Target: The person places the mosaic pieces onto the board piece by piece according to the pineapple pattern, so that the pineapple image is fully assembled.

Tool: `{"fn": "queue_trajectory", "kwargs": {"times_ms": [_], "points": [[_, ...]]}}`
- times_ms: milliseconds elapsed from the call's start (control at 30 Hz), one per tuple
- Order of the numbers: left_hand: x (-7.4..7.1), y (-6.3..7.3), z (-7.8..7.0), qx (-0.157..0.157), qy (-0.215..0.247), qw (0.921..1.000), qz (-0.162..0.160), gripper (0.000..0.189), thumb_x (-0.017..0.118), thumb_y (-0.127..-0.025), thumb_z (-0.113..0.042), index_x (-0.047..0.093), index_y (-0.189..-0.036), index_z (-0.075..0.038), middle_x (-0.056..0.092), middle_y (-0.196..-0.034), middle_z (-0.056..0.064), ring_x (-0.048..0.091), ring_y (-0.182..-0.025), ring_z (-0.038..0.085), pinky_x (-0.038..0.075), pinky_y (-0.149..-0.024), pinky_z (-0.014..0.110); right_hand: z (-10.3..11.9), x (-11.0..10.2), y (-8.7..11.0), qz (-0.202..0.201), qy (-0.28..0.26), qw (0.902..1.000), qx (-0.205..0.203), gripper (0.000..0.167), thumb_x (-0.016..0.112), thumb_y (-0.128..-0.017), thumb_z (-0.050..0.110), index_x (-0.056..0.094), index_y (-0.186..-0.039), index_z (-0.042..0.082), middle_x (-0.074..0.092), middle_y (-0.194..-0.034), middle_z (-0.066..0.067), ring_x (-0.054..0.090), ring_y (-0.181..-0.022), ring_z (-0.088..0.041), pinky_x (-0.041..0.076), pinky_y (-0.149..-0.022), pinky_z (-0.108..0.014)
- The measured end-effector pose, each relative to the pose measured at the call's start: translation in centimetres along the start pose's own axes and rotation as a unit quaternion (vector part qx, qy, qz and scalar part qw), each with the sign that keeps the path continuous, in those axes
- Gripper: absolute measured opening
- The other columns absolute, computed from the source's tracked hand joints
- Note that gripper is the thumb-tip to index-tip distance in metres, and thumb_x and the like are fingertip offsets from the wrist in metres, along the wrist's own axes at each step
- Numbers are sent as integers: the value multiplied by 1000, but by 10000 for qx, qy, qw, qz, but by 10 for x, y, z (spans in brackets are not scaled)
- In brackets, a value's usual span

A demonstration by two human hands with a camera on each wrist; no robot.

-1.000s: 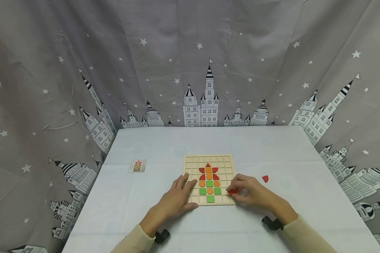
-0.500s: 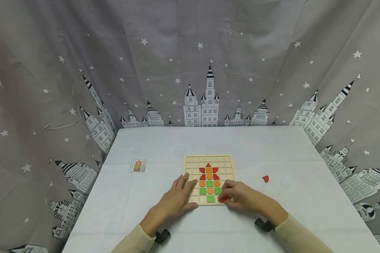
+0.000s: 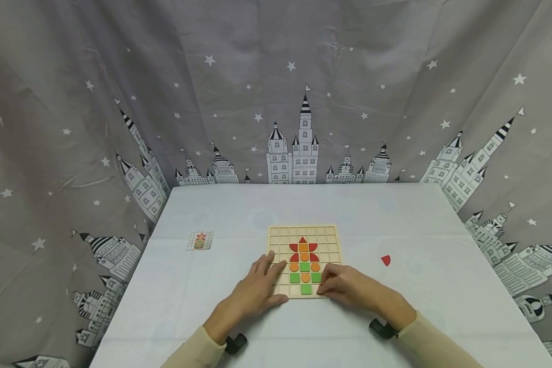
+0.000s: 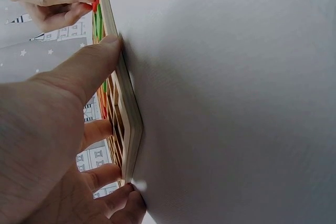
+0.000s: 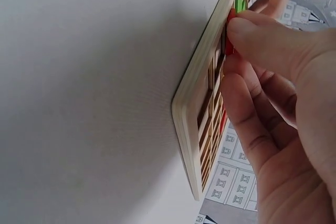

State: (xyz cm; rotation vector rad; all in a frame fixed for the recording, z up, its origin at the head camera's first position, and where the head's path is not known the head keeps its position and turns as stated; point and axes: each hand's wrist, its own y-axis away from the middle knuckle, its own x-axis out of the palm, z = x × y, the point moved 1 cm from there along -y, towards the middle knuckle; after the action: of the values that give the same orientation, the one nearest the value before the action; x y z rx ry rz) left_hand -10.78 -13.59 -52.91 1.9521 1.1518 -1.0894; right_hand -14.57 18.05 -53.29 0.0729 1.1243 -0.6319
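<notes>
A wooden grid board (image 3: 281, 232) lies on the white table, with red, orange and green tiles set in its cells. My right hand (image 3: 351, 286) is at the board's front right and pinches a red tile (image 5: 230, 34) between thumb and fingers, low over the front-row cell beside a green square tile (image 3: 306, 289). In the head view the fingers mostly hide this red tile. My left hand (image 3: 256, 289) rests on the board's left side, fingers spread, its thumb (image 4: 107, 45) on the front edge.
A loose red quarter-circle tile (image 3: 386, 260) lies on the table to the right of the board. At the left lies a small picture card (image 3: 200, 241) with a gridded figure. A grey curtain (image 3: 239, 76) printed with castles hangs behind the table.
My right hand has moved left and toward the front row with the red tile, from the board's right edge to beside the front green square. The left hand stays put.
</notes>
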Motion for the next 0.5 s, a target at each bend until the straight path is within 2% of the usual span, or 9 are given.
{"fn": "queue_trajectory", "kwargs": {"times_ms": [500], "points": [[0, 0, 1, 31, -1, 10000, -5, 87, 88, -105, -45, 50, -174, -9, 32, -186, 32, 38, -170, 60, 61, -111, 74, 2, 5, -8, -48, 89, 9999, 3, 14, 89, -102, 5, 92, -113, 14, 75, -110, 2, 72, -101, -7, 65, -92, -22]]}}
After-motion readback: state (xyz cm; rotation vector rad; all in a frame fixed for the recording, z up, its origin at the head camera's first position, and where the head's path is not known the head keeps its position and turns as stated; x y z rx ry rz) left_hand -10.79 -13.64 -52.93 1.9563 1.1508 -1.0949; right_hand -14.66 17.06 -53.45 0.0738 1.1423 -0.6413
